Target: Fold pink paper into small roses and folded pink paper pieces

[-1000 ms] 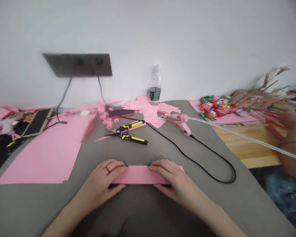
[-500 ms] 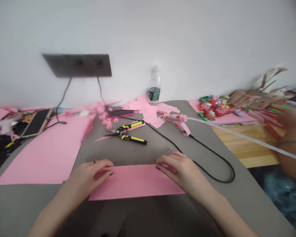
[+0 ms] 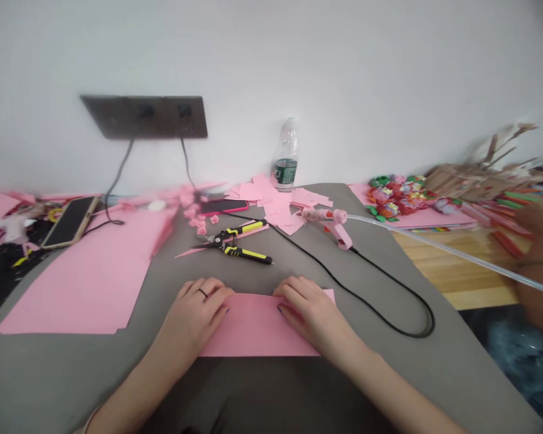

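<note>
A folded strip of pink paper (image 3: pixel 257 331) lies on the grey mat (image 3: pixel 95 374) right in front of me. My left hand (image 3: pixel 194 313) presses its left part, with the fingers curled at the top edge. My right hand (image 3: pixel 305 310) holds its right part the same way, and a corner of the strip shows past those fingers. Under the hands the paper's layers are hidden. At the far right, a co-worker's hand (image 3: pixel 538 226) is blurred, near a long clear glue stick (image 3: pixel 452 250).
Yellow-and-black shears (image 3: pixel 233 244) and a pink hot glue gun (image 3: pixel 330 226) with a black cord (image 3: pixel 366 292) lie ahead. A large pink sheet (image 3: pixel 81 283) is on the left. Pink scraps (image 3: pixel 271 199), a phone (image 3: pixel 70 223), a water bottle (image 3: pixel 286 157) and paper flowers (image 3: pixel 389 202) lie beyond.
The pink paper is narrower from top to bottom than half a second ago, and its left end has shifted right. Both hands have moved closer together onto it.
</note>
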{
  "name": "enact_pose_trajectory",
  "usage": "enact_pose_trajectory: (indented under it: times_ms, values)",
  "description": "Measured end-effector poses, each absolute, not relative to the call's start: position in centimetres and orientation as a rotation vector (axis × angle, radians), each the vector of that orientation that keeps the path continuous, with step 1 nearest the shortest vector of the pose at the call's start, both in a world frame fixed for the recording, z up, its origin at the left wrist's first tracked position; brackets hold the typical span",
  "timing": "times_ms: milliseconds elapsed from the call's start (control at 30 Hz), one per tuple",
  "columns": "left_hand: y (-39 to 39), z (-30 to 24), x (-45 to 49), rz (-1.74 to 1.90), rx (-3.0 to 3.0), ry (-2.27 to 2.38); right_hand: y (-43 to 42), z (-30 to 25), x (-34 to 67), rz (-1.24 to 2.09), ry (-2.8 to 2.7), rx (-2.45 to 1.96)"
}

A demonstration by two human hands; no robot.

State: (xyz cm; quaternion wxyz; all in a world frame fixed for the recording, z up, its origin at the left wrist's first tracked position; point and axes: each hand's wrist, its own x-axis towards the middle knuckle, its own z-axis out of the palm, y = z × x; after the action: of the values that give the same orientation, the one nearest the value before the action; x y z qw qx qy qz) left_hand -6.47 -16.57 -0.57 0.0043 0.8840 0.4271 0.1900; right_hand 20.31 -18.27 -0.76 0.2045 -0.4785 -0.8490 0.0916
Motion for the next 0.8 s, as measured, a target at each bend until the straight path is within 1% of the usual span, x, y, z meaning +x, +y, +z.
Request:
enact_pose_trajectory:
  times_ms: [233,400,533,800]
  values:
    - [-15.9,-0.4,-6.5,0.550,2.609,1.222,-18.6,-1.0,20.3,0.180,-2.350,-1.307]
    - [-16.4,-1.0,-6.9,0.564,2.788,1.059,-19.6,-1.9,20.9,0.061,-2.366,-1.204]
    - [-17.4,-1.5,-7.4,0.613,2.828,1.017,-20.6,-2.2,21.3,-0.004,-2.443,-1.184]
    - [-19.1,-1.7,-8.3,0.561,2.947,0.931,-22.6,-3.1,21.6,0.059,-2.535,-1.228]
